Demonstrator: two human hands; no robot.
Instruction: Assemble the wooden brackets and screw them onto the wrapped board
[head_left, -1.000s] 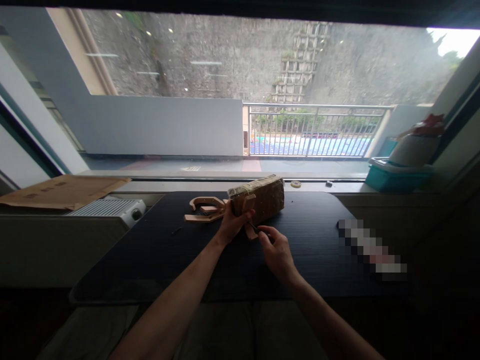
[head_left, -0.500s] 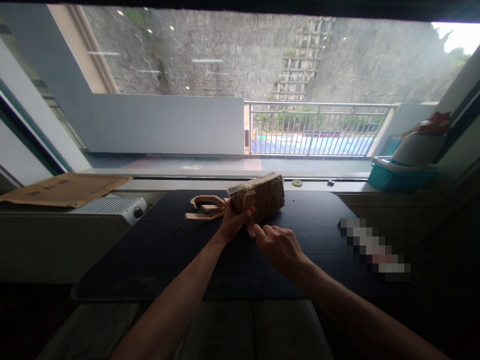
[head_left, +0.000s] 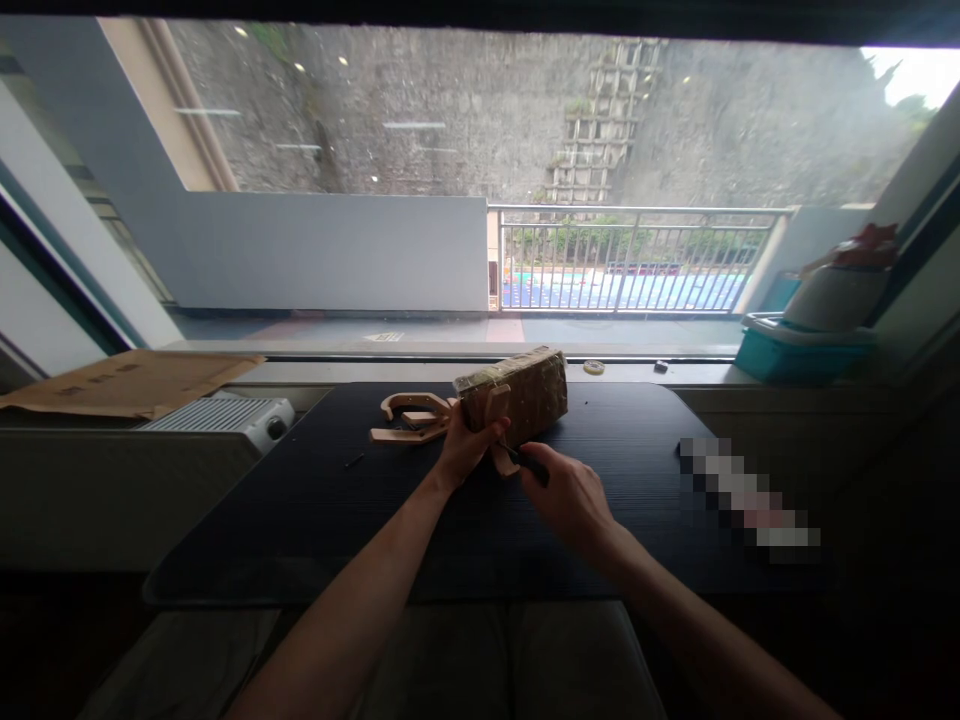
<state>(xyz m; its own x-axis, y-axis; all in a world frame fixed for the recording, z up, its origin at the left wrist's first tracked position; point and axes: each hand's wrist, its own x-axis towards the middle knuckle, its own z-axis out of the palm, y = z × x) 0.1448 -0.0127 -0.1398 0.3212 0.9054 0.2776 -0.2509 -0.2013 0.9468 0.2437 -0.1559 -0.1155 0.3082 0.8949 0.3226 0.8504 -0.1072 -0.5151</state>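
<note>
My left hand (head_left: 466,448) is closed around a pale curved wooden piece (head_left: 498,400), pressing it near the end of a tape-wrapped box (head_left: 536,398). Part of that piece is hidden by my fingers. In my right hand (head_left: 576,492) is the black handle of a screwdriver (head_left: 534,466). Its thin shaft points left toward the wood beside my left thumb; where the tip meets the wood is too small to tell. More wooden pieces (head_left: 412,434), one hook-shaped, lie on the dark table just left of my left hand.
The dark table (head_left: 300,530) bears a small dark screw (head_left: 355,461) at left and a pixelated object (head_left: 742,500) at right. On the windowsill are a tape roll (head_left: 594,367), a small dark item (head_left: 660,367) and a teal box (head_left: 802,350). A brown envelope (head_left: 127,380) lies by the radiator (head_left: 225,412).
My right hand has drawn slightly back to the right, and the screwdriver's black handle now shows. My left hand, the wooden piece and the box stay almost in place.
</note>
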